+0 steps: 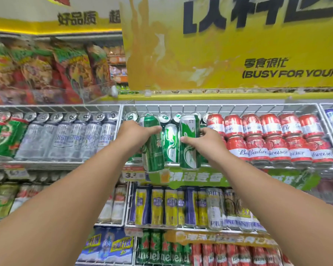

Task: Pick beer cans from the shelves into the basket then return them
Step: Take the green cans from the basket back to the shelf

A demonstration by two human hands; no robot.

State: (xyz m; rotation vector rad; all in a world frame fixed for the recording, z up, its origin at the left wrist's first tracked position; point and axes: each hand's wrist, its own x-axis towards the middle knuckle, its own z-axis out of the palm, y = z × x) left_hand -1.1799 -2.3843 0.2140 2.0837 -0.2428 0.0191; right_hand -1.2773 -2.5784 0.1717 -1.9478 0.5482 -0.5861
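I've got a tall green aluminium beer can (153, 144) gripped in my left hand (136, 134) and another green-and-white can (189, 143) in my right hand (204, 142), both just in front of the white wire shelf (219, 107). They look full, so heavy-ish, slick and dentable. I'd say wrap mid-body, not the rims.

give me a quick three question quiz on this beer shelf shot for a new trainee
1. True or false: each hand holds a green can.
2. Which cans sit right of the green cans on the same shelf? A) blue B) red C) yellow
3. Fill in: the shelf directly below holds yellow and ____ cans.

Key
1. True: the left hand has its grip on the left green can, and the right hand on the right green can.
2. B: the red cans.
3. Blue: see the yellow and blue cans.
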